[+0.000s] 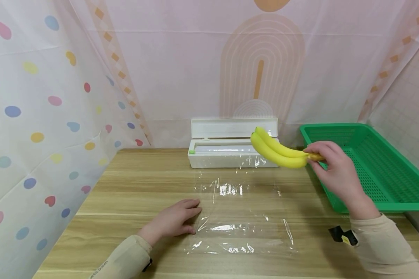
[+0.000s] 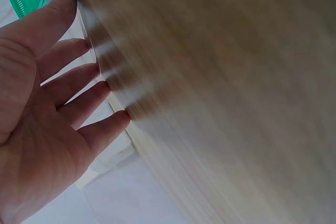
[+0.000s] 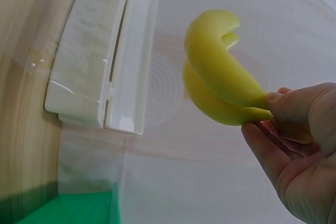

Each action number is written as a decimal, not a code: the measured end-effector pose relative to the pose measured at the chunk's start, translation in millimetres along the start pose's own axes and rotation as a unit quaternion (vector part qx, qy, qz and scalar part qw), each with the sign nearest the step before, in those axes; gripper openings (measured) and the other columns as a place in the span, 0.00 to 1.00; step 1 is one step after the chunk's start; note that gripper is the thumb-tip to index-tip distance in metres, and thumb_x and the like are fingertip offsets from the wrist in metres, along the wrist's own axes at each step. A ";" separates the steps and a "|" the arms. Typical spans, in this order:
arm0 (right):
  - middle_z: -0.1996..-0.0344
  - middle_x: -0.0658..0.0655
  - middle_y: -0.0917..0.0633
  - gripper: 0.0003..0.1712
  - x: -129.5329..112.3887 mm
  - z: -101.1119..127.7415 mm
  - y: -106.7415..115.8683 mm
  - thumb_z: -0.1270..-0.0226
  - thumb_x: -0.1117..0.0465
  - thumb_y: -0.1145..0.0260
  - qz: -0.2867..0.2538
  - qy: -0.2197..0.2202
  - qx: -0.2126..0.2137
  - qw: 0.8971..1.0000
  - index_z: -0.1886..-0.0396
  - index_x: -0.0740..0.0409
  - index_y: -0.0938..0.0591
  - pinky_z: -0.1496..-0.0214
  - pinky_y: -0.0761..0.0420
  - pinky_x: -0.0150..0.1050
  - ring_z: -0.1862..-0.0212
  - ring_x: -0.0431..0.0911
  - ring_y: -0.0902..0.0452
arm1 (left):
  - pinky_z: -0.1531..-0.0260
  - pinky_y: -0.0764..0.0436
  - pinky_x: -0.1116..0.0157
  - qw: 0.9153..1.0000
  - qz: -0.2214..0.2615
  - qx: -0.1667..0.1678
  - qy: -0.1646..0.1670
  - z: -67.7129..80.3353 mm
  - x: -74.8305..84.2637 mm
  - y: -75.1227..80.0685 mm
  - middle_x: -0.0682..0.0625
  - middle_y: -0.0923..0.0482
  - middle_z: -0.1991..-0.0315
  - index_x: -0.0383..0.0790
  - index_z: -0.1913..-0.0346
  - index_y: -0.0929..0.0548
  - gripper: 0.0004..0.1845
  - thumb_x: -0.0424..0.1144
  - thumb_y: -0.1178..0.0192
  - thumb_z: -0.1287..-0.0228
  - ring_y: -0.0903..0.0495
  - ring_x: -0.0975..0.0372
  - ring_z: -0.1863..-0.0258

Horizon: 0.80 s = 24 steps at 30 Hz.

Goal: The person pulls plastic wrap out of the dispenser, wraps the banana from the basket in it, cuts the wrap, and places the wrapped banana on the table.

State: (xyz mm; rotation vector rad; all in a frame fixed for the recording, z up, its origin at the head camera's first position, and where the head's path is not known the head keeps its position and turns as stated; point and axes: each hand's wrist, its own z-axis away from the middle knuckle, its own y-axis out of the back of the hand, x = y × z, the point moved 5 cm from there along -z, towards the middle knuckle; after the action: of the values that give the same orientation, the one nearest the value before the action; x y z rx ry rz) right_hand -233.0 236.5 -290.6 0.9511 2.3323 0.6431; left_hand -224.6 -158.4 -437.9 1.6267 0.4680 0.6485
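My right hand [image 1: 335, 170] pinches a bunch of two yellow bananas [image 1: 277, 153] by the stem, held up over the table beside the green basket. In the right wrist view the bananas [image 3: 218, 72] point away from the thumb and fingers. My left hand [image 1: 174, 219] rests on the table with its fingers spread and relaxed, fingertips at the left edge of a sheet of clear plastic wrap [image 1: 244, 213]. The wrap runs toward me from a white dispenser box [image 1: 227, 161] whose lid stands raised. In the left wrist view the fingertips of the left hand [image 2: 58, 87] meet the wooden surface.
A green perforated basket [image 1: 366, 207] stands on the right side of the wooden table [image 1: 125, 186]. Near my right sleeve lies a small black item with a yellow patch [image 1: 343, 236]. Patterned curtains [image 1: 174, 77] hang behind and at both sides.
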 end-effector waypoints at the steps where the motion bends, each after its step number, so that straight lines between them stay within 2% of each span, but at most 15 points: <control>1: 0.55 0.61 0.20 0.21 -0.7 0.4 -2.6 0.52 0.84 0.28 -0.003 0.000 -0.004 1.000 0.58 0.65 0.17 0.55 0.33 0.13 0.56 0.48 0.26 | 0.37 0.29 0.49 1.000 0.000 0.002 -0.001 0.0 0.2 0.0 0.32 0.29 0.36 0.27 0.40 0.22 0.34 0.47 0.28 0.44 0.29 0.42 0.37; 10: 0.55 0.57 0.19 0.22 -7.3 2.9 -26.4 0.52 0.84 0.28 -0.049 0.023 -0.028 0.998 0.58 0.61 0.17 0.57 0.30 0.15 0.57 0.44 0.27 | 0.37 0.29 0.49 1.000 0.002 -0.002 0.004 0.0 1.0 0.7 0.32 0.29 0.36 0.28 0.39 0.22 0.34 0.47 0.28 0.44 0.29 0.42 0.37; 16: 0.56 0.57 0.19 0.24 -10.4 4.0 -46.4 0.54 0.86 0.28 -0.083 0.051 -0.052 0.994 0.59 0.61 0.17 0.52 0.27 0.16 0.55 0.46 0.24 | 0.37 0.29 0.49 1.000 0.001 -0.002 0.005 0.3 0.8 1.7 0.32 0.29 0.36 0.28 0.39 0.22 0.34 0.47 0.28 0.43 0.29 0.42 0.37; 24: 0.57 0.56 0.19 0.26 -16.3 8.8 -70.1 0.58 0.87 0.27 -0.099 0.086 -0.077 0.988 0.60 0.61 0.17 0.49 0.28 0.18 0.54 0.49 0.23 | 0.37 0.29 0.49 1.000 0.002 0.003 -0.001 0.7 1.0 1.6 0.32 0.29 0.36 0.27 0.39 0.22 0.35 0.48 0.28 0.44 0.29 0.42 0.37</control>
State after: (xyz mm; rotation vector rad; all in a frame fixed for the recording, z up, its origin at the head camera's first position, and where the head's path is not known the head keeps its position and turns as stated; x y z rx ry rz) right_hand -251.3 181.7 -334.5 0.6062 2.4463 0.8363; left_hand -223.5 -158.6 -436.2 1.6343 0.4661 0.6490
